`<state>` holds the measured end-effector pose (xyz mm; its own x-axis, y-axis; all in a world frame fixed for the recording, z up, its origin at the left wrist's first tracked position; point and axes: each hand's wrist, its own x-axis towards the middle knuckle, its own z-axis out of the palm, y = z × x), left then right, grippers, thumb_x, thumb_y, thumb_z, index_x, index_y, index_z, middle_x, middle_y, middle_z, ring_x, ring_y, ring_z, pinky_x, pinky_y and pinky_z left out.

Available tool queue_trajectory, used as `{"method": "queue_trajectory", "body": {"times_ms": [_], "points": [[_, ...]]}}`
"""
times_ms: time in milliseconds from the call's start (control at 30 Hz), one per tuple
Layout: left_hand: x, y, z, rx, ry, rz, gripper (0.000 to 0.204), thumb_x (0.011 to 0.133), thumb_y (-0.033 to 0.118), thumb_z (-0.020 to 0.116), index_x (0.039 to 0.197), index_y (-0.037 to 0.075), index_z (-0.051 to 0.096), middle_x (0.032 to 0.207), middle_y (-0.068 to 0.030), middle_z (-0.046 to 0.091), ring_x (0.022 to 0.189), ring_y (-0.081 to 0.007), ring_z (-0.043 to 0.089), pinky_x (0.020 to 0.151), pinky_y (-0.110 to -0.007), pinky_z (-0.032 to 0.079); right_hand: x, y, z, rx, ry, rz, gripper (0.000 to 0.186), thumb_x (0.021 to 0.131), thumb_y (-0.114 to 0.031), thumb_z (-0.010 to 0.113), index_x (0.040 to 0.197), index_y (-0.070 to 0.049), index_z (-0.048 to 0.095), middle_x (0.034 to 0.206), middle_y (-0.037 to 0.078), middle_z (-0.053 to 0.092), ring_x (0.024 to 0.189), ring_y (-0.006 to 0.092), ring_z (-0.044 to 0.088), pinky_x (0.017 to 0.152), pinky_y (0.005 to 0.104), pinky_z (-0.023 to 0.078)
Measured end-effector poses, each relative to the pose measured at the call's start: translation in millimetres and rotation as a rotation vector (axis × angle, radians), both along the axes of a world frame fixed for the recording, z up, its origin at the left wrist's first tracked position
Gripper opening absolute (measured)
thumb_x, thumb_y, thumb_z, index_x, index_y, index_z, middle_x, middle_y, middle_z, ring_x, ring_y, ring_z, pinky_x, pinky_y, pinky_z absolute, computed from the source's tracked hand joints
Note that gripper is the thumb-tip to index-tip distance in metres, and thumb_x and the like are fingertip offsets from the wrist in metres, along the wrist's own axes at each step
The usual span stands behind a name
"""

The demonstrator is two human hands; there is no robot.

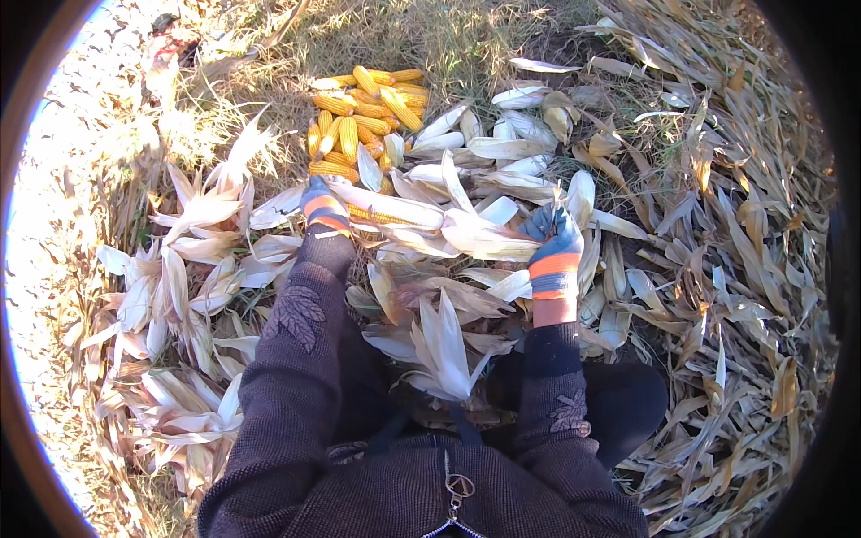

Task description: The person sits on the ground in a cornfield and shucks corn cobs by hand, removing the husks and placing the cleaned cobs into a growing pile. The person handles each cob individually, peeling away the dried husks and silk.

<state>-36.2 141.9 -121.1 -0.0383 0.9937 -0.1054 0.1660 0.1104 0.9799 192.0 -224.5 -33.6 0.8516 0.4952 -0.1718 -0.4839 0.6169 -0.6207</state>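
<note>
A partly husked ear of corn (378, 216) is stretched between my gloved hands, yellow kernels showing along its lower side. My left hand (321, 204), in a blue glove with an orange-striped cuff, is closed around its left end. My right hand (558, 235) is closed on the right end of the pale husk (489, 237) spreading from this ear; the fingers partly hide what they grip. Just beyond my left hand lies a pile of bare yellow corn ears (366, 117). Several ears still in husks (525, 134) lie beyond my right hand.
Loose stripped husks (202, 224) cover the ground at left, and more husks (444, 345) lie near my legs. A thick heap of dry corn stalks and leaves (744, 269) fills the right side. Dry grass (475, 36) spreads at the far side.
</note>
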Motion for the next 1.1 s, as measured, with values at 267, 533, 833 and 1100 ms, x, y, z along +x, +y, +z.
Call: {"method": "queue_trajectory", "body": {"times_ms": [267,533,833,1100], "points": [[-17.4,3.0,24.0,0.196,-0.003,-0.178,0.032,0.088,0.028,0.056,0.105,0.002,0.058,0.096,-0.0162,0.064,0.083,-0.0271,0.062,0.071,-0.036,0.048,25.6,11.4,-45.0,-0.096,0.08,-0.119,0.017,0.085,-0.016,0.059,0.072,-0.007,0.055,0.066,0.003,0.052,0.059,0.0168,0.047,0.065,0.03,0.041],[13.3,-76.4,65.4,0.3,0.08,-0.316,0.027,0.091,0.025,0.054,0.101,0.002,0.062,0.095,-0.0083,0.066,0.081,-0.0209,0.062,0.072,-0.032,0.05,17.6,-9.4,9.9,-1.104,-0.904,-0.552,0.04,0.077,-0.014,0.065,0.114,-0.003,0.057,0.12,0.017,0.051,0.107,0.0315,0.051,0.094,0.0384,0.042],[46.7,-110.7,82.1,-0.138,-0.643,0.01,0.024,0.083,0.022,0.063,0.098,0.004,0.061,0.083,-0.0061,0.059,0.071,-0.0194,0.054,0.067,-0.035,0.045,-83.1,20.6,96.5,-0.703,-1.425,-0.453,0.023,0.074,0.005,0.059,0.096,0.0,0.064,0.097,0.014,0.063,0.092,0.031,0.057,0.082,0.0376,0.046],[47.5,-156.3,123.8,-0.246,-0.632,-0.278,0.024,0.092,0.023,0.05,0.097,0.003,0.061,0.087,-0.0098,0.062,0.078,-0.0238,0.062,0.072,-0.036,0.05,-102.3,61.7,-15.6,-0.793,-1.279,0.262,0.026,0.077,-0.012,0.063,0.101,-0.002,0.061,0.101,0.018,0.062,0.095,0.0378,0.058,0.083,0.0409,0.047]]}}
